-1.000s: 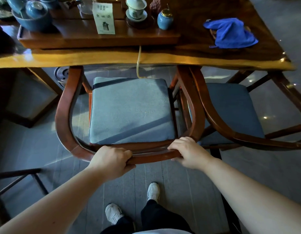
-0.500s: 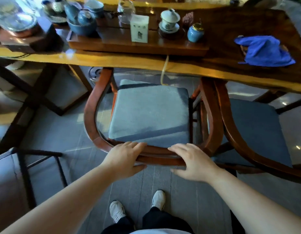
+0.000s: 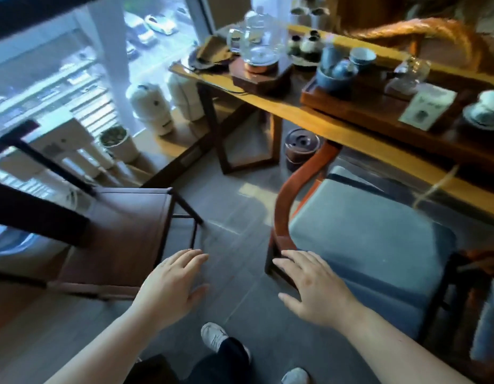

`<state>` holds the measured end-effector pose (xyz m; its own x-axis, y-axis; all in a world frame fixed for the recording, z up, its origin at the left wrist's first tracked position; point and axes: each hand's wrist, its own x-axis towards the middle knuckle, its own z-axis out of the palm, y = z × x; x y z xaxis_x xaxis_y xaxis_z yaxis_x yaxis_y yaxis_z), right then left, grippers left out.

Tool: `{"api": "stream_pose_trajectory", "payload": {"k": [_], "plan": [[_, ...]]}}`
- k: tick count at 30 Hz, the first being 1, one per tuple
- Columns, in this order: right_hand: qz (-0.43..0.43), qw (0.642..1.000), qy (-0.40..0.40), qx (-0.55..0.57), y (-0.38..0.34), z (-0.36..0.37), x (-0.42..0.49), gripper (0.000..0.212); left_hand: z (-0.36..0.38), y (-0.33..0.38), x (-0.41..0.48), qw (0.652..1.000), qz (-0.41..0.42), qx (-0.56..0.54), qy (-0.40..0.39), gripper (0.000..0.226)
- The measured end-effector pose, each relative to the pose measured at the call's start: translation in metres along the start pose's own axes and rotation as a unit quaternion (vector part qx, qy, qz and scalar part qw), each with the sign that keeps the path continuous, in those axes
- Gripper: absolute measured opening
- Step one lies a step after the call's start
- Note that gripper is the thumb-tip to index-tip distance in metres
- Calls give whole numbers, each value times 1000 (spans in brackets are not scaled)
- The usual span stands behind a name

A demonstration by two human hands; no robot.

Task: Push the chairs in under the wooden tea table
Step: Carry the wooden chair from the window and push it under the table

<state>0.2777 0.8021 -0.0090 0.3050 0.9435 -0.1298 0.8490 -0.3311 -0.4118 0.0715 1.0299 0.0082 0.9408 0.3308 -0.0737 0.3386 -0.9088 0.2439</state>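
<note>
The wooden tea table (image 3: 348, 131) runs across the upper right, loaded with tea ware. A red-brown armchair with a grey-blue cushion (image 3: 370, 239) stands at the right, its front tucked under the table edge. At the left, away from the table, stands a dark wooden chair (image 3: 124, 234) with a bare brown seat. My left hand (image 3: 174, 284) hovers open over the floor between the two chairs, close to the dark chair's corner. My right hand (image 3: 315, 286) is open too, just beside the armchair's curved back rail, holding nothing.
A dark round bin (image 3: 301, 148) sits on the floor under the table. White appliances (image 3: 154, 109) and a potted plant (image 3: 115, 139) stand by the window at the left. A glass kettle (image 3: 259, 45) and blue cups (image 3: 342, 67) crowd the tabletop. Grey floor lies between the chairs.
Both hands have let go of the armchair's back rail and opened. My view has swung left, bringing the dark wooden chair and the window into sight.
</note>
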Motion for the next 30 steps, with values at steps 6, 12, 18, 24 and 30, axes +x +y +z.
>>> {"api": "stream_pose_trajectory", "payload": {"k": [6,12,18,24,30], "plan": [[-56,997,-42,-15,-65,11,79,60,-19,-84,-38,983,-158,-53,72,48],[-109,990,-89,-1,-128,35,156,59,-38,-156,-74,959,-268,-52,72,44],[-174,975,-135,6,-176,58,226,59,-60,-212,-98,945,-314,-29,88,43],[-248,957,-147,-4,-219,70,303,58,-88,-258,-108,927,-360,2,103,42],[-311,936,-165,1,-261,76,383,56,-124,-320,-119,900,-423,43,99,40]]}}
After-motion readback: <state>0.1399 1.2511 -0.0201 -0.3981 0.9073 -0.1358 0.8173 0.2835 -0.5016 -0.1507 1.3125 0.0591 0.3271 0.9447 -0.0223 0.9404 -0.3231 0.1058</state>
